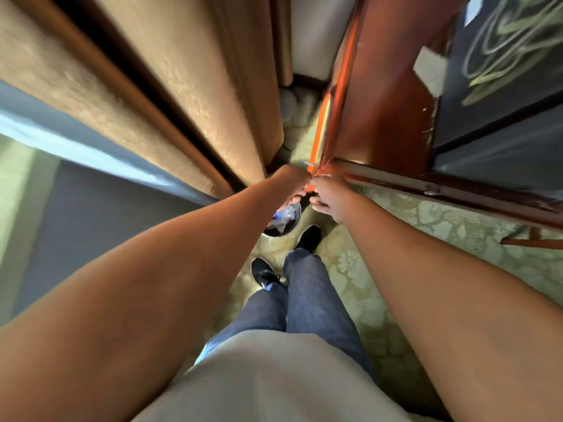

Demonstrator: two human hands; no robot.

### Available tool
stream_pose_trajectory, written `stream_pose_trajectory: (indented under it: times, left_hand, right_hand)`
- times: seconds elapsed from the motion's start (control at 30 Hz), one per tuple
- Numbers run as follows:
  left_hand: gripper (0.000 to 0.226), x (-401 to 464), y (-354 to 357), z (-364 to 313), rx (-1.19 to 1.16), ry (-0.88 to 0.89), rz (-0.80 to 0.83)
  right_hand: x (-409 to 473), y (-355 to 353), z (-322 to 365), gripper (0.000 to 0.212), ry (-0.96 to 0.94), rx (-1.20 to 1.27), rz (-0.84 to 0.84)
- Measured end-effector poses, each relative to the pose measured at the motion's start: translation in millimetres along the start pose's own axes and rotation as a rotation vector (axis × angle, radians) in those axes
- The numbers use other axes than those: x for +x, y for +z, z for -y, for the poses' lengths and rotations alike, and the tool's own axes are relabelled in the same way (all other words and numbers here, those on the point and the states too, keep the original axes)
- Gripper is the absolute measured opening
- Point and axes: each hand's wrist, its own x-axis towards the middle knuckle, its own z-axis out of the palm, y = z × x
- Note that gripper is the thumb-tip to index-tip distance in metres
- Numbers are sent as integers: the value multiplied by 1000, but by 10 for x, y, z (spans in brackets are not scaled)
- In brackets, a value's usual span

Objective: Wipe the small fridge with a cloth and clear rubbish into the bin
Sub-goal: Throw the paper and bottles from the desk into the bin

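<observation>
A round bin (pixel 294 225) stands on the carpet by the corner of a wooden cabinet, with a plastic bottle (pixel 285 213) and other rubbish inside. Both my arms reach out over it. My left hand (pixel 292 181) hangs above the bin with its back toward me and its fingers pointing down; its palm is hidden and blurred. My right hand (pixel 327 196) is close beside it, fingers loosely curled, and I see nothing in it. The two hands nearly touch. The dark front of the small fridge (pixel 502 132) sits inside the cabinet at upper right.
A reddish wooden cabinet (pixel 393 117) and its open door edge (pixel 457 193) lie to the right. Tan curtains (pixel 182 86) hang on the left. My feet in black shoes (pixel 307 239) stand on patterned green carpet (pixel 441 226) just behind the bin.
</observation>
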Motion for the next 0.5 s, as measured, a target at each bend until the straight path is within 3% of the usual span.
stream_pose_trajectory:
  times: [0.2,0.33,0.5]
  left_hand:
    - [24,-130,390,-808,69,80,50]
    - [14,-33,642,-1260,97,177,56]
    - [11,280,825,-1718,163,262,53]
  right_hand:
    - [-60,-649,505,28,-71,82,-73]
    - [-6,-1113,809,19,-120,99,-100]
    - [513,-1435,1024,47,-235,-162,-285]
